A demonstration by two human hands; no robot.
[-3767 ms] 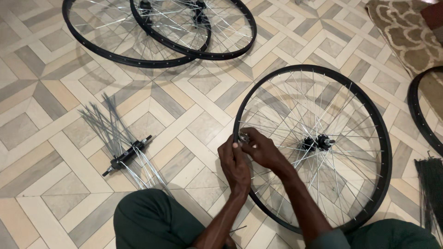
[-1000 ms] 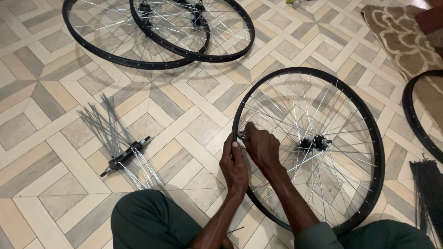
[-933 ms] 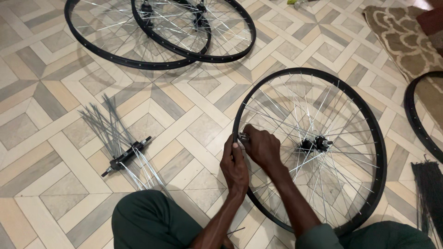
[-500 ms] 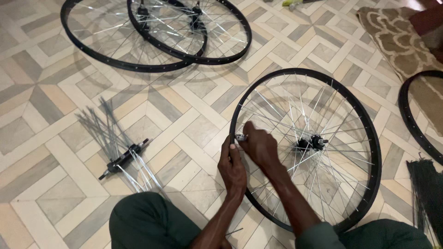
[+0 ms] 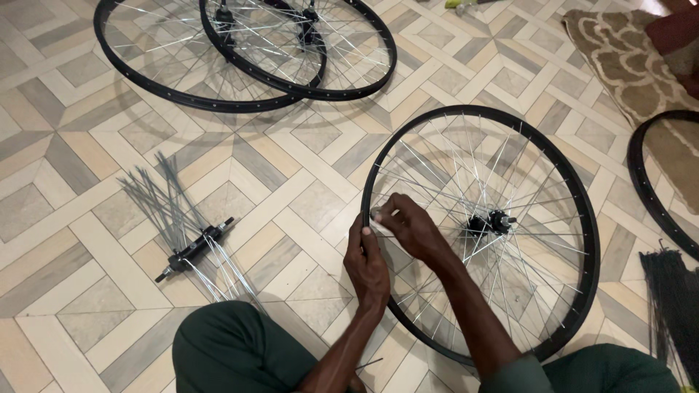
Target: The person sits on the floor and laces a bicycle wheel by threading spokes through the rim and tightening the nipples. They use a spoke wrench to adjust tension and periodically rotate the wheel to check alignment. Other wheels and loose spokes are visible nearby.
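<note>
A black bicycle wheel rim [image 5: 577, 198] laced with silver spokes lies flat on the tiled floor in front of me, its hub [image 5: 489, 221] in the middle. My left hand [image 5: 366, 263] grips the rim's near-left edge. My right hand [image 5: 409, 225] reaches just inside the rim beside it, fingers pinched on a small silver spoke end at the rim. Both forearms come up from between my green-trousered knees.
A loose hub with fanned-out spokes [image 5: 191, 249] lies on the floor to the left. Two overlapping spoked wheels [image 5: 291, 87] lie at the top. Another black rim [image 5: 655, 204] and a patterned rug [image 5: 626, 58] are at the right, with a bundle of black spokes [image 5: 670, 306] below.
My hands stay at the same spot on the rim, the right fingers shifting slightly on the spoke end. The view has drifted a little.
</note>
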